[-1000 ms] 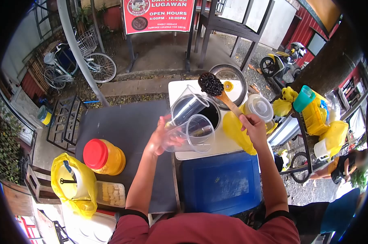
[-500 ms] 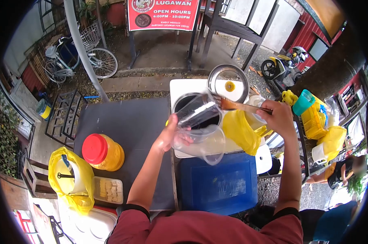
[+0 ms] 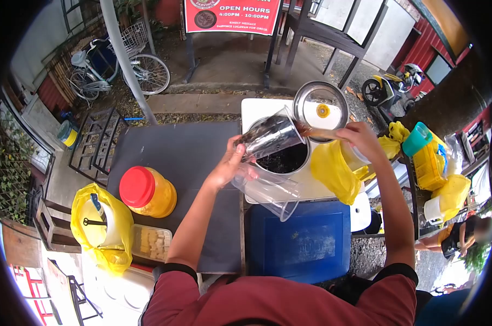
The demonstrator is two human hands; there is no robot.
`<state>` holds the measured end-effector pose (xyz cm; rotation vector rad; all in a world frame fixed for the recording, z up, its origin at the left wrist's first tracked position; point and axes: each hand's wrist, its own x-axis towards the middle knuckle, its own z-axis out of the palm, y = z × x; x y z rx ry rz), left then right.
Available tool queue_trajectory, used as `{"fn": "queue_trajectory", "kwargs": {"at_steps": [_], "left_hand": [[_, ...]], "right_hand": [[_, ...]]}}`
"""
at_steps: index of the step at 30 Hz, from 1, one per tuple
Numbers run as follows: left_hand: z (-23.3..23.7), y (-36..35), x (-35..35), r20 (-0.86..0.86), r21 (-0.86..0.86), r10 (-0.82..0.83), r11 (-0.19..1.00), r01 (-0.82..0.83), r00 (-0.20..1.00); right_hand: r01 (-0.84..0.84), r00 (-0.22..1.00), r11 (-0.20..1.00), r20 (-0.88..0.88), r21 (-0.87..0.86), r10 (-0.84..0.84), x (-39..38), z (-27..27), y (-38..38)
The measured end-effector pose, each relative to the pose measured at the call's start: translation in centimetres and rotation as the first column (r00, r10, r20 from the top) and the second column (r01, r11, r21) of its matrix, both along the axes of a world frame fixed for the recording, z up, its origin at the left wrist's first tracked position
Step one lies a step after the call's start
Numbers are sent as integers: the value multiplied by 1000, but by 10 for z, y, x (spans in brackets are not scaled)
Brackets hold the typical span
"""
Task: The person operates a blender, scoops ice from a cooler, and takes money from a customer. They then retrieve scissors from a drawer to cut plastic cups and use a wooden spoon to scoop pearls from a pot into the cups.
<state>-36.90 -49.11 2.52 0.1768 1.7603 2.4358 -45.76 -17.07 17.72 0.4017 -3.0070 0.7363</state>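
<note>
My left hand (image 3: 227, 167) is wrapped around two clear plastic cups. The upper cup (image 3: 271, 136) tilts over a pot (image 3: 306, 163) of dark contents, and some dark stuff shows in its lower end. Below it the other cup (image 3: 276, 193) hangs at a slant, its inside see-through. In my right hand (image 3: 361, 138) is the handle of a wooden ladle (image 3: 321, 132), whose head meets the mouth of the upper cup. A round metal lid (image 3: 321, 87) lies behind the pot. Beside it hangs a yellow plastic bag (image 3: 335, 173) near a pale container (image 3: 354, 156).
On the dark table (image 3: 202, 141) stand a red-lidded jar (image 3: 148, 191), a yellow-bagged white tub (image 3: 102, 228) and a tray of pale blocks (image 3: 152, 242). A blue lid (image 3: 300, 239) lies nearest me. A yellow crate (image 3: 426, 165) and green cup (image 3: 417, 139) are at the right.
The upper cup has tipped, and dark stuff now shows in it. The ladle's head has come to the cup's mouth. The whole view has shifted slightly.
</note>
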Motion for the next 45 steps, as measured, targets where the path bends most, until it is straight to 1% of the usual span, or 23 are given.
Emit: {"fn": "queue_trajectory", "kwargs": {"at_steps": [3, 4, 7, 8, 11, 12, 15, 16, 18, 19, 22, 25, 26, 27, 29, 32, 33, 35, 37, 38, 41, 42, 45], "left_hand": [[1, 2, 1, -17, 79, -67, 995, 68, 998], [7, 10, 0, -69, -5, -87, 996, 87, 994], [3, 12, -1, 98, -1, -97, 995, 98, 990], [3, 5, 2, 161, -21, -106, 994, 111, 981], [3, -7, 2, 225, 37, -301, 953, 300, 927], [16, -1, 5, 210, -37, -270, 958, 283, 940], [20, 1, 3, 179, -85, -340, 929, 359, 923], [19, 1, 2, 172, -45, -341, 934, 353, 924], [15, -2, 2, 156, 43, -332, 943, 329, 930], [15, -5, 2, 152, 33, -315, 949, 314, 937], [12, -14, 7, 182, 31, -280, 960, 280, 942], [9, -29, 7, 244, 75, -299, 954, 289, 923], [8, -31, 4, 266, 89, -331, 944, 318, 906], [8, -33, 0, 287, 102, -364, 931, 350, 886], [4, -26, -19, 344, 99, -453, 889, 448, 822], [14, -17, -36, 365, 206, -522, 853, 480, 771], [17, -15, -38, 366, 259, -534, 845, 467, 762], [16, -15, -50, 206, 334, -598, 787, 518, 775], [23, -16, -52, 115, 375, -636, 739, 559, 763], [17, -17, -55, 133, 449, -646, 716, 535, 752], [0, -31, -64, 183, 486, -664, 702, 521, 725], [-1, -35, -65, 120, 441, -708, 666, 602, 695], [0, -35, -71, 294, 334, -545, 828, 450, 785]], "right_hand": [[2, 992, 988, -128, 152, 18, 8, 8, -3], [-44, 974, 972, -207, 233, 94, 14, -3, -13], [-93, 963, 972, -228, 216, 143, 22, -8, -25], [-35, 982, 988, -179, 149, 62, 24, 0, -24], [-152, 778, 958, -568, 242, 267, 24, -2, -22], [-232, 738, 941, -586, 245, 335, 26, -3, -28], [-291, 794, 931, -488, 219, 363, 22, -7, -31], [-248, 804, 932, -482, 263, 349, 16, -9, -25], [-205, 964, 976, -157, 73, 215, 10, -14, -17], [-161, 987, 987, 19, -11, 161, 5, -13, -14], [-120, 977, 983, 158, -137, 141, -1, -11, 1], [-24, 997, 987, 75, -156, 36, -10, -3, 18], [8, 999, 995, -31, -103, -11, -11, -2, 19], [-118, 952, 993, -281, 14, 117, -8, -1, 10], [-244, 642, 918, -658, 313, 395, 1, 2, -13], [-362, 627, 868, -599, 341, 497, 6, 6, -37], [-368, 692, 882, -547, 294, 471, 4, 5, -33], [-368, 799, 908, -431, 201, 419, -5, 2, -24], [-270, 905, 953, -300, 140, 300, -8, 2, -13], [-218, 943, 969, -233, 116, 239, -11, 4, -7], [-76, 993, 989, 81, -126, 87, -25, 2, 23], [-87, 993, 978, 64, -190, 101, -23, 6, 31], [-63, 935, 997, -346, 36, 72, -20, 2, 33]]}}
